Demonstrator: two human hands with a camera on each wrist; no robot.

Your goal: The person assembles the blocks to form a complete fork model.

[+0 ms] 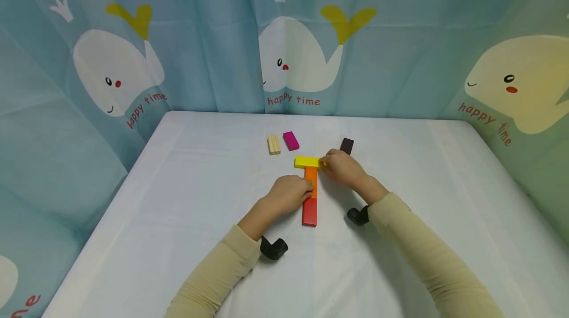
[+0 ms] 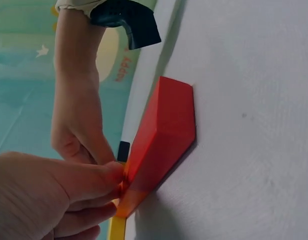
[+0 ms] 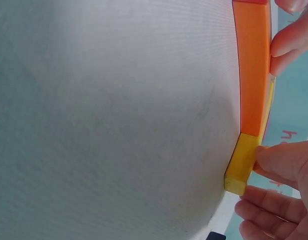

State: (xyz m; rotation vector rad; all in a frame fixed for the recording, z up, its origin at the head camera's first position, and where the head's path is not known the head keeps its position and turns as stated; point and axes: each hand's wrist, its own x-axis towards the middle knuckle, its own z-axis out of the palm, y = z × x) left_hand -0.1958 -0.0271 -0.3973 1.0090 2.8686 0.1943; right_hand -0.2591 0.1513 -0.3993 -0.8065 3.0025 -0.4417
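A yellow block (image 1: 306, 162) lies crosswise on the white table at the far end of an orange block (image 1: 311, 175), forming a T shape. A red block (image 1: 309, 212) continues the stem at the near end. My left hand (image 1: 289, 193) holds the orange block from the left, fingers bent and fingertips at its top near the red joint. My right hand (image 1: 344, 169) pinches the right end of the yellow block, thumb (image 3: 279, 159) against it and the other fingers around its end. In the right wrist view, the yellow block meets the orange one.
Behind the T lie a pale wooden block (image 1: 273, 144) and a magenta block (image 1: 291, 140). A dark brown block (image 1: 347, 145) sits just beyond my right hand, partly hidden by it. A blue curtain with whale prints (image 1: 213, 61) hangs behind the table.
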